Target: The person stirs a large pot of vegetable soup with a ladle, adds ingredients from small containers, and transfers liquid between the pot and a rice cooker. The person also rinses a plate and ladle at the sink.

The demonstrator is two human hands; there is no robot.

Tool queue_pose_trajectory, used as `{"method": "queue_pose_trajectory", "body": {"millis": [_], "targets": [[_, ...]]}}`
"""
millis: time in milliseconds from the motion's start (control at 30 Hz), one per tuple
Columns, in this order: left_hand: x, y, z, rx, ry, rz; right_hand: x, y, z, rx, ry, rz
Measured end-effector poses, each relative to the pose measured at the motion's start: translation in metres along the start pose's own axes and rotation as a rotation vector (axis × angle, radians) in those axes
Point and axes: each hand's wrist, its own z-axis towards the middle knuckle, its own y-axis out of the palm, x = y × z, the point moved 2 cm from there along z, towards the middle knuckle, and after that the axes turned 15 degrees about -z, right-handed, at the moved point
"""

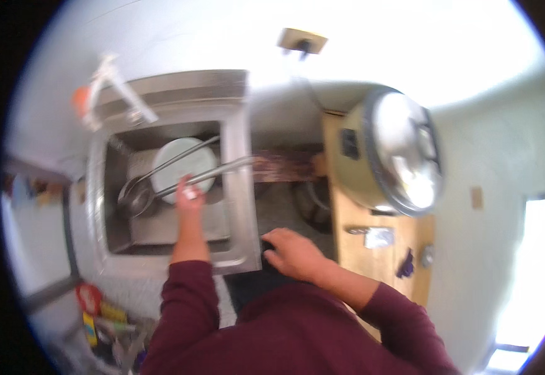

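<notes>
In the stainless steel sink (242, 197) lie a round white plate or lid (174, 154) and two long-handled metal ladles or strainers. My left hand (190, 194) is over the basin, its fingers at the thicker metal handle (220, 169) and something small and white between them; whether it grips the handle is not plain. The thinner handle (178, 159) slants across the plate, and a round metal bowl (137, 198) sits at the basin's left. My right hand (296, 253) hovers just right of the sink's front corner, fingers loosely curled, holding nothing visible.
A big cooker with a shiny lid (406, 150) stands on a wooden table (357, 262), with a cleaver (378, 237) in front of it. A white faucet (131, 96) is behind the sink. A socket (303, 41) with a plugged cord is on the wall. Assorted items lie lower left.
</notes>
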Motion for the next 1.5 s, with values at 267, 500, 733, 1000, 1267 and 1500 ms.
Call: {"method": "queue_pose_trajectory", "body": {"millis": [267,500,733,1000,1267,1500], "targets": [[0.003,-0.009,-0.134,0.479,0.155,0.389,0.017,-0.027,-0.034,0.429,-0.153,-0.123],[-0.05,0.046,-0.219,0.666,0.363,0.845,-0.016,0.023,0.031,-0.023,-0.101,-0.364],[-0.045,0.135,-0.245,0.206,0.284,0.824,-0.036,-0.015,0.017,-0.311,0.103,0.278],[-0.023,0.169,-0.202,0.025,0.023,0.662,-0.073,-0.021,0.056,-0.159,0.112,0.339],[0.0,0.166,-0.196,-0.043,-0.15,0.585,-0.095,-0.01,0.061,-0.525,0.395,1.127],[-0.009,0.141,-0.219,0.019,-0.15,0.815,-0.093,0.013,0.033,-0.695,0.357,1.386]]}}
